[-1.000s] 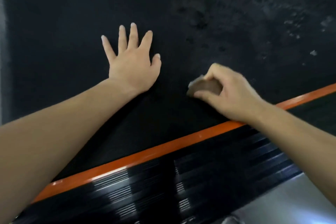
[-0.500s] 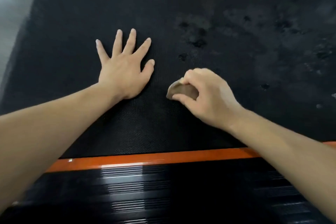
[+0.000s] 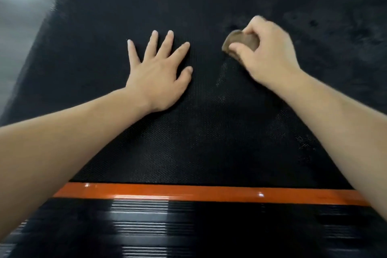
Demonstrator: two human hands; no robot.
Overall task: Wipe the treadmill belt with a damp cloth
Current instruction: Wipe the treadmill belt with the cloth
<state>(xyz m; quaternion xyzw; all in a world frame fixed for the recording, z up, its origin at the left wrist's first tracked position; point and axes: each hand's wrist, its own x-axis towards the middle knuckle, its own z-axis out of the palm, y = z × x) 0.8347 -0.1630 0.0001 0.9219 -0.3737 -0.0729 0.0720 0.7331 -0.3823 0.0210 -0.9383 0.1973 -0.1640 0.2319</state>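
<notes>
Here, left hand splayed flat on belt — right hand gripping the cloth.

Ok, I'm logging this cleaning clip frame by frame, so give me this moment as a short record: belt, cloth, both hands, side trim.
belt: black, textured, dark spots toward the far right
cloth: brown, bunched, on the belt
left hand: flat on the belt, fingers spread, holding nothing
right hand: grips the cloth, pressing it onto the belt
orange strip: runs along the belt's near edge, ribbed black rail below it
</notes>
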